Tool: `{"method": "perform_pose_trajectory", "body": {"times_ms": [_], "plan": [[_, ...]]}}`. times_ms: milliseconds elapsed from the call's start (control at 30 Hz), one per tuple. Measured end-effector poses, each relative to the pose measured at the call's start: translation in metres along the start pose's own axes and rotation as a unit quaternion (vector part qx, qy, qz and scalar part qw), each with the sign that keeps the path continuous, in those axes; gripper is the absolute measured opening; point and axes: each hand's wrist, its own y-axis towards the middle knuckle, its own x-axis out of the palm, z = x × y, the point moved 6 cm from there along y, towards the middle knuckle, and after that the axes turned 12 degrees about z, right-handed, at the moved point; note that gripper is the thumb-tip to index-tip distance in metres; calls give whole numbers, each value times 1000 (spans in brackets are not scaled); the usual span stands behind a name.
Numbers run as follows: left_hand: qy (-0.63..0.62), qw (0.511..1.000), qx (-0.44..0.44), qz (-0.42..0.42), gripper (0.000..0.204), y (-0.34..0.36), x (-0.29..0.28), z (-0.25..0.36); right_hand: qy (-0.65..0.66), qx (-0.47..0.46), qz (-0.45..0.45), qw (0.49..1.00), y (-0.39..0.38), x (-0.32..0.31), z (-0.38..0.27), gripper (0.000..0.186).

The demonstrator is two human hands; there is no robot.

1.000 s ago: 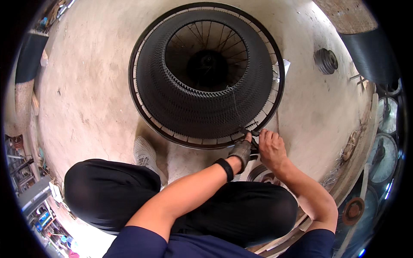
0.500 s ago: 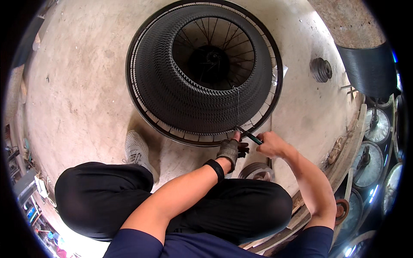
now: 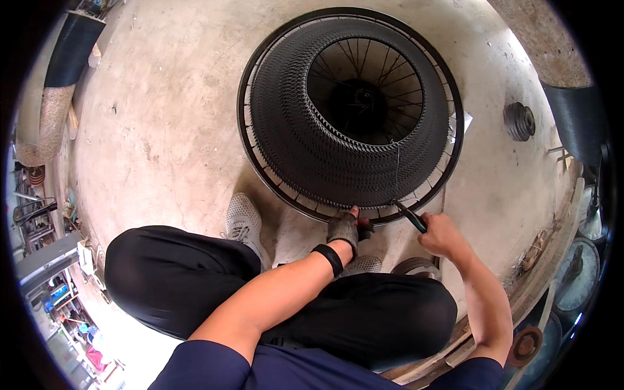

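A wheel-like round frame (image 3: 242,97) with a dark rim and thin spokes lies on the floor before me. A tapered black mesh sleeve (image 3: 286,140) sits inside its rim. A thin pale wire (image 3: 398,170) runs down the sleeve's right front. My right hand (image 3: 444,235), bare and closed, grips pliers (image 3: 414,219) with dark green handles; their tip meets the sleeve's lower edge near the wire's end. My left hand (image 3: 344,231), in a grey fingerless glove, is closed at the near edge left of the pliers, thumb on top, its other fingers partly hidden.
Near my right knee lies a grooved round metal piece (image 3: 416,266), partly hidden. Another grooved piece (image 3: 519,121) is on the floor at right. Black-wrapped cylinders stand at the far left (image 3: 73,49) and far right (image 3: 575,120). Long wooden strips (image 3: 552,250) edge the right side.
The view has shifted, so the round frame appears farther right. My left hand has slid left along the edge, away from the pliers' tip. The pliers remain in my right hand.
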Motion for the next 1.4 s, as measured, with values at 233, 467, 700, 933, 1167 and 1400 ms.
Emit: {"method": "perform_pose_trajectory", "body": {"times_ms": [233, 467, 700, 933, 1167, 1400], "plan": [[-15, 998, -32, 50, 22, -5, 11, 16, -88, -52, 64, 993, -6, 4, -4, 26], [-12, 995, -59, 76, 24, 2, 6, 8, -133, -123, 194, 964, -19, 4, -13, 24], [-25, 996, -72, 55, 17, 9, 1, 8, -86, -132, 180, 971, -14, 16, -3, 24], [107, 993, 5, 56, 12, 54, -18, -5, -148, -152, 258, 942, -23, 4, -3, 22], [37, 997, -72, -15, 12, 49, 18, -21, -64, -133, 178, 973, -19, -12, 15, 22], [97, 990, -40, 89, 14, 12, 3, 10, 58, -54, -28, 996, 3, -4, 28, 25]]}}
